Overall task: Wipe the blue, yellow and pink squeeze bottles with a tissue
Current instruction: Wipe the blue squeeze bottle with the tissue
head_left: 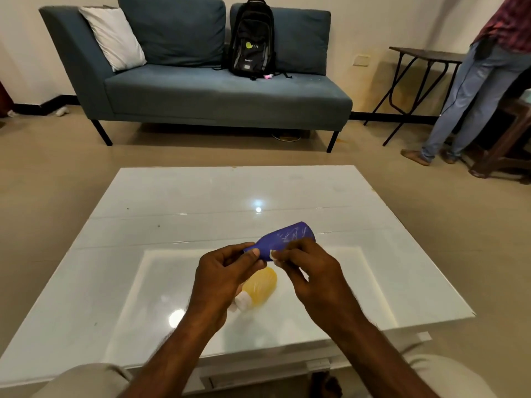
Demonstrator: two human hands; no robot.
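A blue squeeze bottle (284,236) is held tilted above the white table (201,196), its base pointing up and to the right. My left hand (222,271) pinches the bottle's neck end. My right hand (310,268) holds a small white tissue (274,255) against the bottle's underside. A yellow squeeze bottle (260,287) with a white cap lies on its side on the table just below my hands, partly hidden by my left hand. No pink bottle can be seen among my hands or on the table.
A blue sofa (201,90) with a black backpack (251,38) and a white cushion stands beyond the table. A person (474,81) stands at the right by a dark folding table (425,56). My knees show at the bottom edge.
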